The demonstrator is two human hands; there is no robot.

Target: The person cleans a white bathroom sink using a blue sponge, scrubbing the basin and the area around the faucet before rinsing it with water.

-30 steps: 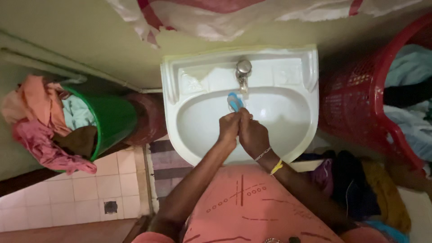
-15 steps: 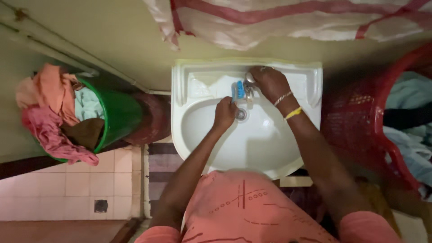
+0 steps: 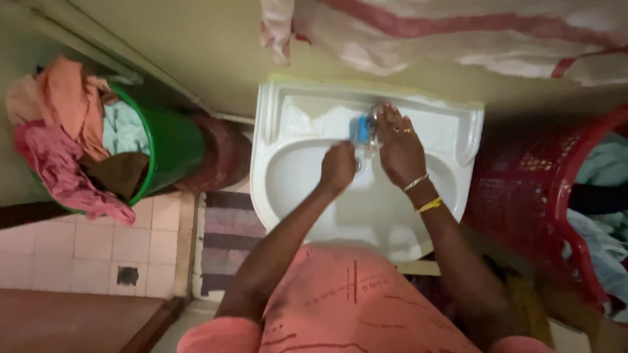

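Note:
I stand over a white washbasin (image 3: 288, 124) fixed to the wall. My left hand (image 3: 338, 167) is closed around the handle of a blue brush (image 3: 360, 129), holding its head up beside the tap. My right hand (image 3: 398, 150) lies flat over the metal tap (image 3: 373, 117) with fingers stretched toward the wall, hiding most of it. A bangle and a yellow band ring my right wrist. Whether water runs I cannot tell.
A green bucket (image 3: 171, 147) piled with pink and orange cloths (image 3: 55, 131) stands left of the basin, a dark red bucket (image 3: 222, 157) beside it. A red laundry basket (image 3: 523, 189) with clothes sits right. A red-striped white cloth (image 3: 458, 33) hangs above. Tiles and a striped mat (image 3: 226, 235) lie below.
My right hand left the brush, went up to the tap, and now rests lower over it. My left hand kept the brush and lifted it toward the tap. The view drifted right.

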